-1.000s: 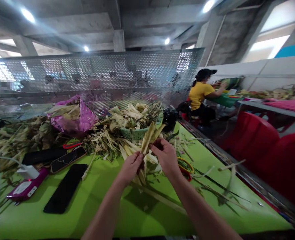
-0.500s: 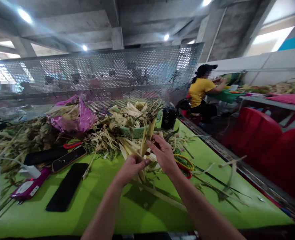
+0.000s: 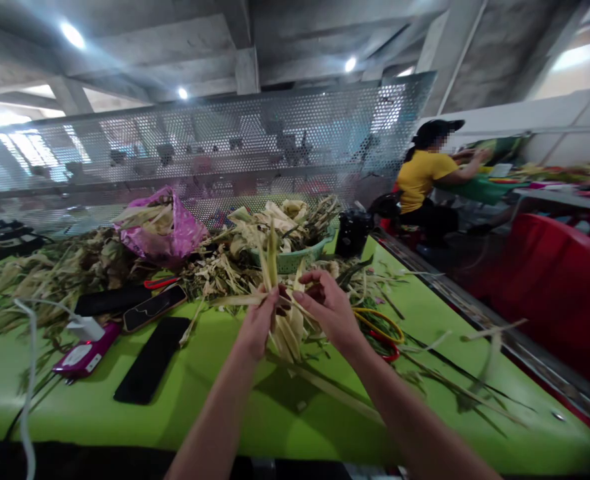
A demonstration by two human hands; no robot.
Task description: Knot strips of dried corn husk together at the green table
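Pale, dry corn husk strips [image 3: 287, 337] are bunched between my hands above the green tabletop. My left hand [image 3: 261, 323] is closed on the husks, thumb pressed on top, with one strip standing upright and others fanning out to the left and below. Close by on the right, my right hand [image 3: 326, 305] pinches a husk strip between thumb and curled fingers. Just beyond, a green basket [image 3: 295, 260] is heaped with more dry husks [image 3: 279, 223]. Yellow and red rings [image 3: 382, 327] lie beside my right wrist.
Phones [image 3: 152, 360], a purple power bank [image 3: 87, 350] and a white cable [image 3: 29, 373] lie on the left. A pink bag [image 3: 187, 230] of husks and a black cup [image 3: 352, 233] stand farther back. A co-worker [image 3: 425, 177] sits at right near red chairs [image 3: 549, 280].
The view has swung slightly left. My left hand has turned more upright around the husks, and the upright strip has shifted from near my right hand to my left.
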